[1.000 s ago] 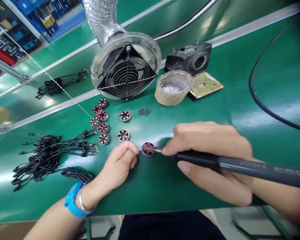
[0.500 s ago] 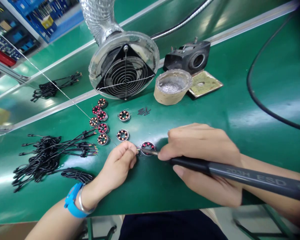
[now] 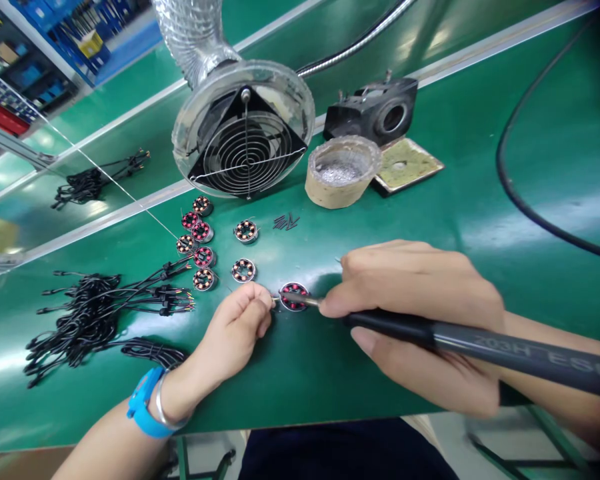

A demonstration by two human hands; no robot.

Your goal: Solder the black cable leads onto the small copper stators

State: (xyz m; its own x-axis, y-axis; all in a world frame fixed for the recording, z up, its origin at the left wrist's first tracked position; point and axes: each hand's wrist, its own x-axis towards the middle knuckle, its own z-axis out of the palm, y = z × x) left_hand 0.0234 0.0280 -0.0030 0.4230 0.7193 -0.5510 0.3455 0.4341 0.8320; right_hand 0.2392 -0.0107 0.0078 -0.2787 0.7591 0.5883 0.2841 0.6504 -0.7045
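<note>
A round metal ring with red coils lies on the green bench, between my two hands. My left hand is pinched at the ring's left edge around a thin wire end, mostly hidden by the fingers. In my right hand is a dark soldering iron, gripped like a pen. Its metal tip reaches over the ring towards its left edge, close to my left fingertips. Two rings with copper-coloured coils lie behind and to the left.
Black cables and several coil rings lie at the left. A fan with a duct, a round tub, a black stand and a sponge tray stand behind. A cable loops at the right.
My right hand and the soldering iron have shifted slightly to the right. My left hand stays pinched beside the ring. The whole view has moved slightly.
</note>
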